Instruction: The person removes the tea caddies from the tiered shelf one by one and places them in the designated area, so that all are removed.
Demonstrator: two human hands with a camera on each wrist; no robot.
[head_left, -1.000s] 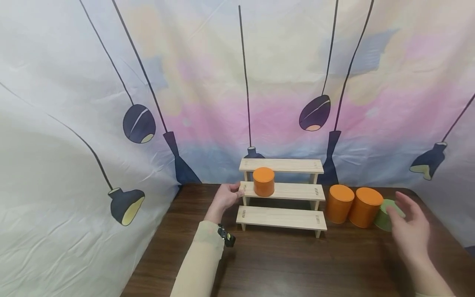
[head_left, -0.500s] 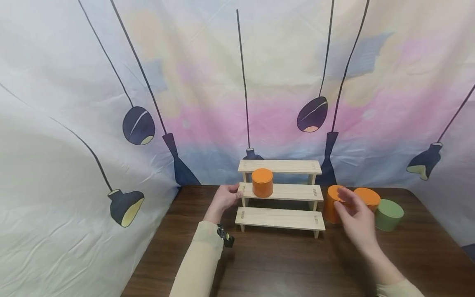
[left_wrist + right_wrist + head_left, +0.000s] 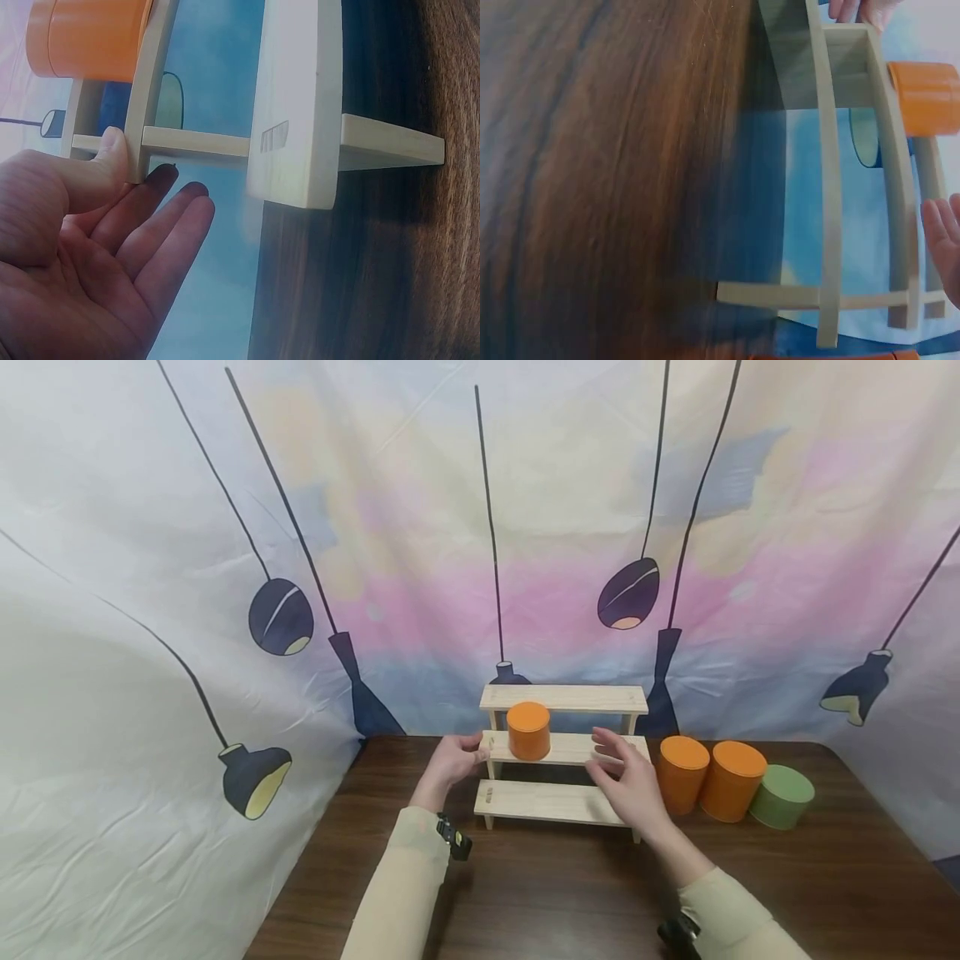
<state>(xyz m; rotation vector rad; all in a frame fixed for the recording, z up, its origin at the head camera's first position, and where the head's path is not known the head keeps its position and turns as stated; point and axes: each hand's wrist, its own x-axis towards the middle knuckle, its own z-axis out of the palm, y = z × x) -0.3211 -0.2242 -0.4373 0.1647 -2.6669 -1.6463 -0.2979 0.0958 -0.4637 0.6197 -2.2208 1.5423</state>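
Note:
A three-step wooden display shelf stands on the table. An orange lidded canister sits upright on its middle step, left of centre. My left hand pinches the left end of that step, thumb on top and fingers reaching underneath. To the right of the canister, my right hand is in front of the middle step with relaxed, spread fingers and nothing in them. The right wrist view shows only part of this hand, its fingers at the right edge.
Two taller orange canisters and a shorter green canister stand in a row right of the shelf. The dark wooden table meets a fabric backdrop printed with hanging lamps, close behind the shelf.
My right hand has swept left from beside the green canister, past the orange ones, to the middle step. My left hand has kept its place on the shelf.

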